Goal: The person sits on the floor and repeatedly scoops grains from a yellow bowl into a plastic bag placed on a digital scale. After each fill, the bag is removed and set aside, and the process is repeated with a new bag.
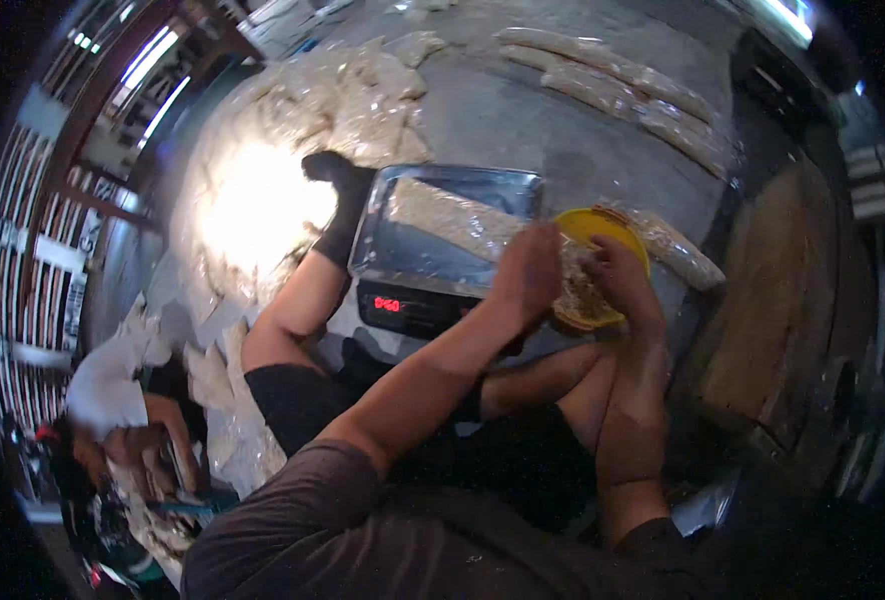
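While the left hand sits at the right end of the bag, the right hand works over the bowl, just right of the tray. That bag, clear and filled with something pale, lies slantwise on the tray, running from its far left part toward its right edge. Under the tray is the scale, its red display lit at the near side. The left fingers look curled in, but blur and the angle leave me unable to tell whether they grip the bag. The right fingers are bent over the bowl, above its loose brownish bits; whether any are pinched between them, I cannot tell. To handle this well, I would support the bag's right end gently and leave its weight on the tray, since a lift or a press there would probably upset the scale. The left forearm passes over the tray's near right side, so it seems best held clear of the metal. Small pinches, taken close to the tray, should spill less. A spare bag rests to the right of the tray, past the bowl; a pile of bags lies beyond the tray to the left, and a row of bags on the floor beyond it to the right.
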The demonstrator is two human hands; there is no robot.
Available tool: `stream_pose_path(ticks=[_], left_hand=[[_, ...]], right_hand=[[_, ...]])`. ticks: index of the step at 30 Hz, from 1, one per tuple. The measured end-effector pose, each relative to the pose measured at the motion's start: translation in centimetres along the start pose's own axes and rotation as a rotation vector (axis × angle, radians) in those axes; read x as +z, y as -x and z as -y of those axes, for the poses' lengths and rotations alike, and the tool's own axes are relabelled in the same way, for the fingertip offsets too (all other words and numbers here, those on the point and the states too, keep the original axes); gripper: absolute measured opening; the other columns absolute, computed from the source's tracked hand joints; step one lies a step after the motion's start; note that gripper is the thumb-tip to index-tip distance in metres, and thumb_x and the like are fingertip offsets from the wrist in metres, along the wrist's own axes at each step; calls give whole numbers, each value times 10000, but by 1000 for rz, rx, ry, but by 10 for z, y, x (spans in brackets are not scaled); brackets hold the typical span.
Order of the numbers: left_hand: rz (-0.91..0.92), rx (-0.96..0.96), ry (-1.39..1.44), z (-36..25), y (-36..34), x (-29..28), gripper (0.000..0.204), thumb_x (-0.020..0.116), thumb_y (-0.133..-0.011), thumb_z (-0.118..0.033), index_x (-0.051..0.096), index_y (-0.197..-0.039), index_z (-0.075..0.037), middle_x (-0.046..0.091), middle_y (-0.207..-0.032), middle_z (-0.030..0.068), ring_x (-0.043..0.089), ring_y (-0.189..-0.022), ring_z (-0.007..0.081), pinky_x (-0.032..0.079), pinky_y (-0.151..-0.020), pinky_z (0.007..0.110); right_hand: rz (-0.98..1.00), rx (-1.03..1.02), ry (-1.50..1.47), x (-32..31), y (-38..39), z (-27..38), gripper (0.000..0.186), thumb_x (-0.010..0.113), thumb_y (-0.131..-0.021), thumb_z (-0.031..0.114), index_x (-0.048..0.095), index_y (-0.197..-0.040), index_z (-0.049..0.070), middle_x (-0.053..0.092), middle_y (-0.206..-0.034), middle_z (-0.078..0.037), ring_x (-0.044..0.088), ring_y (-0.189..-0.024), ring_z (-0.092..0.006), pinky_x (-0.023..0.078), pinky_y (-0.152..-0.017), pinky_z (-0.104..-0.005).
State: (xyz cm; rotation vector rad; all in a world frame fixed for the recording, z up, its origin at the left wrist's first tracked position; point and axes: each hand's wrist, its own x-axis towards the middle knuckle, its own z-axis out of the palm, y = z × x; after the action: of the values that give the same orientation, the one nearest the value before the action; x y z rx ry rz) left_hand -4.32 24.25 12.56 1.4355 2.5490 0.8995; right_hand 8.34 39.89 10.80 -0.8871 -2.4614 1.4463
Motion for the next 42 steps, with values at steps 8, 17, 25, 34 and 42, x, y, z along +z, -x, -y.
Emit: stream_pose_path(ticks=[8, 17, 25, 34, 42], left_hand=[[-71, -277, 406, 13, 17, -36, 196, 621, -953, -154, 718, -1052, -16, 716, -839, 192, 717, -761, 280, 560, -719, 395], [-196, -132, 307, 19, 25, -44, 179, 601, -966, -130, 701, -1058, -13, 712, -904, 187, 707, -817, 336, 551, -746, 412], [-203, 69, 322, 12, 23, -47, 181, 623, -913, -90, 680, -1066, -12, 686, -990, 209, 669, -934, 404, 536, -815, 469], [-221, -82, 242, 80, 22, -64, 207, 602, -955, -123, 688, -1119, -30, 700, -1099, 198, 688, -1016, 386, 545, -890, 422], [-277, -54, 152, 102, 19, -51, 223, 615, -922, -109, 702, -1115, -39, 712, -1114, 200, 670, -1076, 397, 521, -961, 450]], right_hand=[[23, -177, -80, 34, -23, 35, 431, 722, -911, 297, 638, -1244, 36, 724, -1045, -164, 710, -969, -327, 553, -868, -412], [-88, -314, -54, 36, 14, 72, 264, 697, -891, 188, 689, -1124, 65, 713, -1103, -192, 692, -1009, -381, 547, -887, -459], [200, -261, 539, 68, -10, 59, 312, 684, -918, 344, 718, -1122, 110, 730, -1051, -202, 714, -948, -397, 576, -826, -476], [43, -323, 699, 106, -36, 55, 365, 611, -897, 382, 722, -1085, 89, 725, -881, -181, 716, -801, -389, 569, -706, -524], [315, -307, 549, 86, -24, 95, 337, 631, -868, 358, 707, -1000, 59, 716, -915, -214, 709, -861, -398, 561, -769, -506]])
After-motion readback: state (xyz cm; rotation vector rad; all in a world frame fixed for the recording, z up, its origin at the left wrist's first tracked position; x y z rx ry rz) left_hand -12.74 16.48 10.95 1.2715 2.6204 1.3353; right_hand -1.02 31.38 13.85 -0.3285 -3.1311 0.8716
